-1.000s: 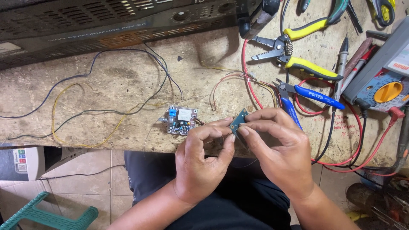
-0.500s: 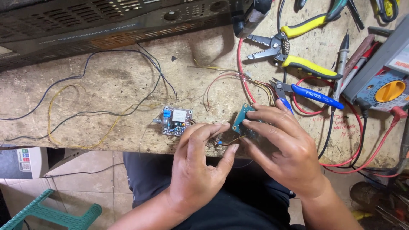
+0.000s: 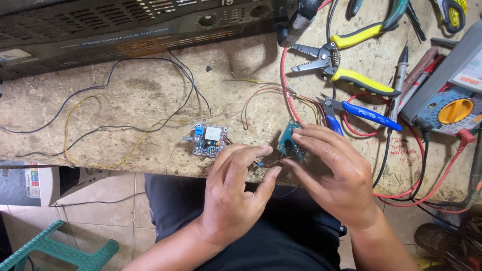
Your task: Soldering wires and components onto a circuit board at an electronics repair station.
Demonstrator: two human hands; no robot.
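Lifted slightly since before, the small teal circuit board [image 3: 290,145] — light, probably fragile, best edge-held — sits pinched in the right hand [image 3: 335,173], left hand [image 3: 240,193] fingering its wires just beside.

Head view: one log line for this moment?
right hand: pinches small teal circuit board | left hand: fingertips at its thin wires | second board: on workbench, untouched

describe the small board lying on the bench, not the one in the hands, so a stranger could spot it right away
Start at the worn wooden bench and find its front edge, just left of the left hand. There lies a small square circuit board, apart from the hand. Unlike the teal board pinched in the right hand, it carries a blue block and a white block.
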